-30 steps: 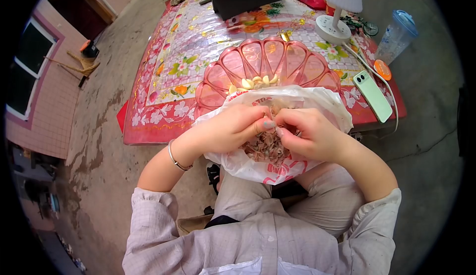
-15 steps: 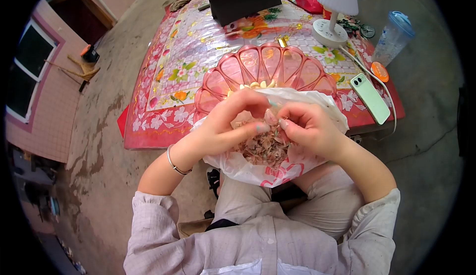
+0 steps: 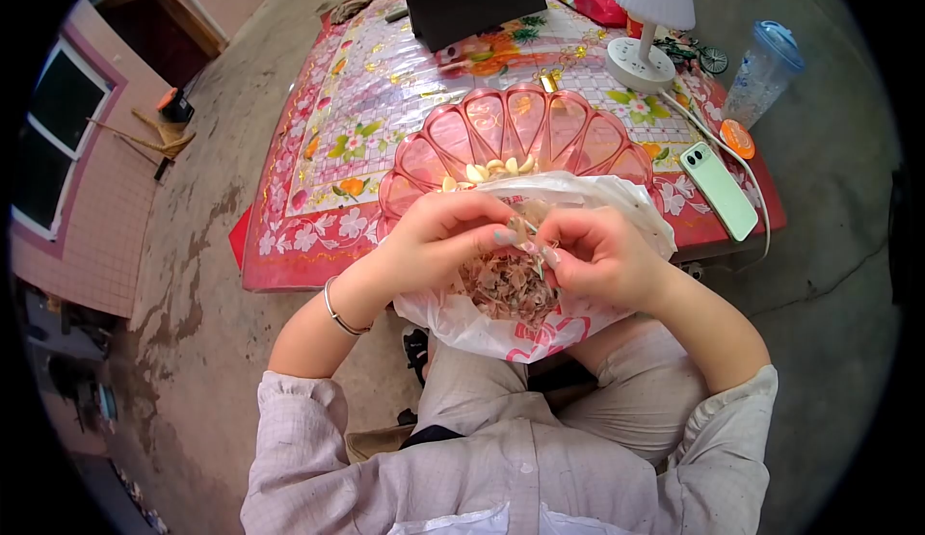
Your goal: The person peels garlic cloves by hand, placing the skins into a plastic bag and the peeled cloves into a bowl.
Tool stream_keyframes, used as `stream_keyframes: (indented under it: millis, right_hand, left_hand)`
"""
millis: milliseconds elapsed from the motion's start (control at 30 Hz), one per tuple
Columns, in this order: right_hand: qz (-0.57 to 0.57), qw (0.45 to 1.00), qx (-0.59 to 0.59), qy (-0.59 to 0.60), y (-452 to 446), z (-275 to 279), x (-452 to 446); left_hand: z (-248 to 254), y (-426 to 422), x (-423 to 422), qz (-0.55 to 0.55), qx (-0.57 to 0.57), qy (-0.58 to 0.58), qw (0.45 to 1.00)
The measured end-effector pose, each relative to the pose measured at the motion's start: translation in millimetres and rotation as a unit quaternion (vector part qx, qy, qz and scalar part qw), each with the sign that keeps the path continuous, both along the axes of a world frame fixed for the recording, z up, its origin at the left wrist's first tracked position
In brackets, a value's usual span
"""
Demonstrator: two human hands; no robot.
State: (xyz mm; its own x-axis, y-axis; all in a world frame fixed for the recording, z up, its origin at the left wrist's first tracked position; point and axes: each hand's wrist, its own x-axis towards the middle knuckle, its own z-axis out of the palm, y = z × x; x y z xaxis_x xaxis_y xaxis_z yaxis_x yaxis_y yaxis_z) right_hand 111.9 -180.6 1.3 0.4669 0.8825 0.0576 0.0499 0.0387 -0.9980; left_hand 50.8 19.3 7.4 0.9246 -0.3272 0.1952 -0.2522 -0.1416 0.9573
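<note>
My left hand and my right hand meet above an open white plastic bag. Between their fingertips is a small garlic clove with pinkish skin, mostly covered by the fingers. Both hands are closed in a pinch on it. Dry garlic skins lie heaped in the bag below. Just past the bag, several pale peeled cloves rest in a pink scalloped plate, whose near part is hidden by the bag and my hands.
The plate stands on a table with a flowered cloth. A black tablet case is at the back. To the right are a white lamp, a cable, a pale green phone and a lidded cup.
My left fingers have closed in and shifted slightly lower around the clove, uncovering more of the peeled cloves in the plate. My right hand has turned a little at the fingertips.
</note>
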Motion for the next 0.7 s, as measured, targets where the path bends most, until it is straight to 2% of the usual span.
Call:
stream_keyframes:
  millis: [67, 167, 233, 267, 333, 367, 433, 500, 700]
  right_hand:
    - [0.0, 0.999, 0.008, -0.031, -0.6, -1.3, 0.6]
    - [-0.001, 1.0, 0.006, -0.025, 0.6, -2.7, 2.2]
    - [-0.047, 0.984, 0.096, -0.144, 5.9, -6.8, 3.5]
    - [-0.048, 0.984, 0.097, -0.144, 5.1, -3.2, 2.4]
    - [-0.063, 0.972, -0.014, -0.225, 3.0, 9.7, -1.9]
    - [-0.063, 0.972, -0.013, -0.225, 3.4, 9.8, -2.6]
    - [-0.1, 0.946, -0.057, -0.304, 4.2, 9.4, -3.9]
    - [-0.107, 0.945, -0.043, -0.305, 6.3, 6.4, -3.8]
    - [-0.069, 0.946, -0.023, -0.315, 5.4, 5.3, -2.3]
  left_hand:
    - [-2.8, 1.3, -0.4, -0.003, -0.11, 0.058, 0.992]
    - [-3.9, 1.8, 2.2, -0.032, -0.108, 0.058, 0.992]
    - [-1.3, 0.7, 1.3, -0.027, -0.09, 0.06, 0.994]
    - [-0.3, 0.0, 0.9, -0.021, -0.072, 0.061, 0.995]
    - [-2.5, -0.1, 0.5, -0.015, -0.076, 0.068, 0.995]
    - [-3.3, 0.0, 0.6, -0.009, -0.08, 0.076, 0.994]
    - [-3.0, 0.3, 0.8, -0.002, -0.058, 0.069, 0.996]
    - [-1.7, 0.3, 1.1, 0.006, -0.035, 0.063, 0.997]
    - [-0.8, -1.9, 1.9, -0.009, -0.108, 0.111, 0.988]
